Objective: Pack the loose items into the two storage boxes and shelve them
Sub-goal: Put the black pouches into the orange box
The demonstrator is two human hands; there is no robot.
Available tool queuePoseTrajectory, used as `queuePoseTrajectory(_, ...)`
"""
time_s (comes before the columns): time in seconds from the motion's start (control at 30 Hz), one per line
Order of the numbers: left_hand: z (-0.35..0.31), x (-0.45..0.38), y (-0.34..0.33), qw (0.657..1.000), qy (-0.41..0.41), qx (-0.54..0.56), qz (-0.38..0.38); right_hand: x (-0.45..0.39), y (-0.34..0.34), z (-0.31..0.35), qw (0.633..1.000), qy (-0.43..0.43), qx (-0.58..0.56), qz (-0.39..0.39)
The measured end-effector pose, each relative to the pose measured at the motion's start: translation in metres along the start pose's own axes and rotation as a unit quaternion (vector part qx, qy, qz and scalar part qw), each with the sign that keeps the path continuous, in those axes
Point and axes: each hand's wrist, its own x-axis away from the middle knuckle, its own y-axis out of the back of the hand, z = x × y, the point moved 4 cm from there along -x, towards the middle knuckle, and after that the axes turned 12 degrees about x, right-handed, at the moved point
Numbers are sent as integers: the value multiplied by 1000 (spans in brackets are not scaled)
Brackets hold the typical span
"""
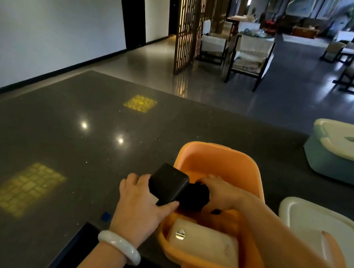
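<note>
Both hands are working over the open orange storage box [221, 161]: the left hand [141, 204] is gripping a black rectangular case [169, 184] by its near corner, thumb along the lower edge and fingers wrapped behind, holding it tilted over the box's left rim, while the right hand [220, 194] is reaching in from the right with fingers curled over a dark rounded object [194, 196] that is sitting just beside the case; what that object is cannot be told. Carrying everything is the dark speckled table [60, 142], which is showing two yellow patches of patterned light and a couple of bright reflections. Beyond it, a room with a pale wall [52, 20], a wooden lattice screen [187, 25] and several chairs [250, 54] is stretching away. At the far right of the table a teal storage box [331, 164] is standing with its white lid closed, well apart from the orange one. Nearer, just to the right of the orange box, a white lid with an orange handle [315, 229] is lying flat on the table. Inside the orange box, at its near end, a white flat case with a round metal clasp [203, 242] is lying on the bottom. A pale bangle [119, 247] is circling the left wrist.
</note>
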Motion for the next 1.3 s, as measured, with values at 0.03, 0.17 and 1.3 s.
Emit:
queuePoseTrajectory(0.03,2,-1,0,1000,2,-2,1,-2,-4,-2,1000,-3,8,8)
queuePoseTrajectory(0.17,6,-4,-2,1000,-4,-15,0,-7,-13,-8,999,-14,23,36)
queuePoseTrajectory(1.3,2,-3,-1,999,9,-28,15,-8,-9,-4,986,4,-125,108)
